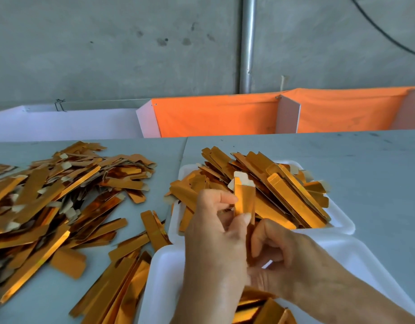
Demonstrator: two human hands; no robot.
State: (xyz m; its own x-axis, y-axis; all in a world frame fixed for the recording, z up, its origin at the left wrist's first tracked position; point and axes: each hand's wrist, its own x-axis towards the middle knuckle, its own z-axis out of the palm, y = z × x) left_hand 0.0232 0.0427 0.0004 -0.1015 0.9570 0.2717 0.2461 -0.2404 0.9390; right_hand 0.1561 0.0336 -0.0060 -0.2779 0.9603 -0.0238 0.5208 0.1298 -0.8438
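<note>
Because the gold carton (244, 197) you hold upright between your hands, above the near edge of the far white tray (342, 224), is thin foil-faced card, treat it as feather-light, springy and easy to crease. Your left hand (213, 232) pinches its long edges between thumb and forefinger. Your right hand (286, 260) curls round the lower end, which is hidden. The glossy face looks slippery, so grip on the folded edges, not the flat panels, and keep clear of the pale flaps at the top. Squeeze lightly: hard pressure would likely dent it.
</note>
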